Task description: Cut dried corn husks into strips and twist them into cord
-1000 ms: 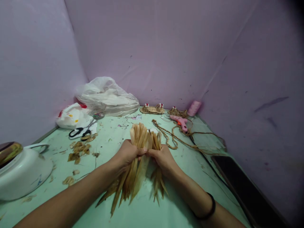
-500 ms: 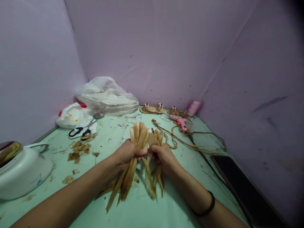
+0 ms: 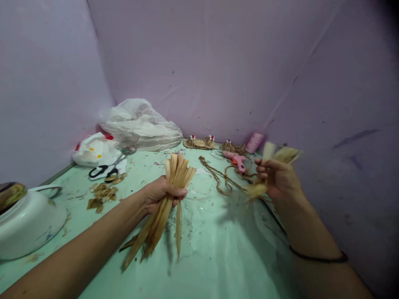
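A bundle of dry tan corn husk strips (image 3: 177, 172) is gripped near its middle by my left hand (image 3: 160, 194). Its trimmed ends fan upward, and the long tails hang down toward the table. Raised to the right, my right hand (image 3: 282, 182) is closed around a smaller bunch of corn husk pieces (image 3: 285, 154). These pieces stick out above and below the fingers and are partly blurred. A wide gap of table lies between the two hands.
A pink glue gun (image 3: 235, 160), twisted rope (image 3: 221, 176) and a pink thread spool (image 3: 254, 142) are behind. Scissors (image 3: 109, 169), husk scraps (image 3: 102, 195), a plastic bag (image 3: 140, 124) and a white pot (image 3: 31, 224) occupy the left. Woven slippers (image 3: 199, 143) rest by the wall.
My right hand has moved up and right, away from the left hand, carrying its husk pieces. My left hand stays near the same spot with its bundle, slightly more to the left.
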`<state>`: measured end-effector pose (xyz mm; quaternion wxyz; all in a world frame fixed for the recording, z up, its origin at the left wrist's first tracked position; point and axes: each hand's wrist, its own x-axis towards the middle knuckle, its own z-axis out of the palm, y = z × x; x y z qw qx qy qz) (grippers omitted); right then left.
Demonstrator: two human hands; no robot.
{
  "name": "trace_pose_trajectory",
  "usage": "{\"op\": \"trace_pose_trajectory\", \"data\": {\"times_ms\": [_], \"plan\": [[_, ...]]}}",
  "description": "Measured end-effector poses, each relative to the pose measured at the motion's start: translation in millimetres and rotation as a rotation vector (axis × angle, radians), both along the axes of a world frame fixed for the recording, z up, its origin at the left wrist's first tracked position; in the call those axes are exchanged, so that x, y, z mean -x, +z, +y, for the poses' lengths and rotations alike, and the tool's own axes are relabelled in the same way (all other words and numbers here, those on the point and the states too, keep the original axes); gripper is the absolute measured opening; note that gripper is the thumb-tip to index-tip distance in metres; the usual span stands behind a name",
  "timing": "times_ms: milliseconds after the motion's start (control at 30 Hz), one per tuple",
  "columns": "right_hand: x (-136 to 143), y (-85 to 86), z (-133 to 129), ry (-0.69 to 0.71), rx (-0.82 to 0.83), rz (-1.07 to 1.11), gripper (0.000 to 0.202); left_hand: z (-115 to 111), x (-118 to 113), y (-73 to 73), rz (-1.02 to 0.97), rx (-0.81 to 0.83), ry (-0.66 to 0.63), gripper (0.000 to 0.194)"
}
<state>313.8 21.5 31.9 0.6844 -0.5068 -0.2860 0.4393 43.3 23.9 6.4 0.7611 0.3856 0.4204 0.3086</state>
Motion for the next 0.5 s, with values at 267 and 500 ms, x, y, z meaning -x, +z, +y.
{"op": "trace_pose_trajectory", "data": {"times_ms": [267,500], "plan": [[111,-34.5,-30,0.524,0.300,-0.023,0.027,-9,-12,-12.3,0.066,-0.059,-0.045,0.025],[111,-45.4,-28,0.447,0.290,-0.047,0.030,-11,-18,-10.9,0.162,-0.059,0.124,0.019]]}}
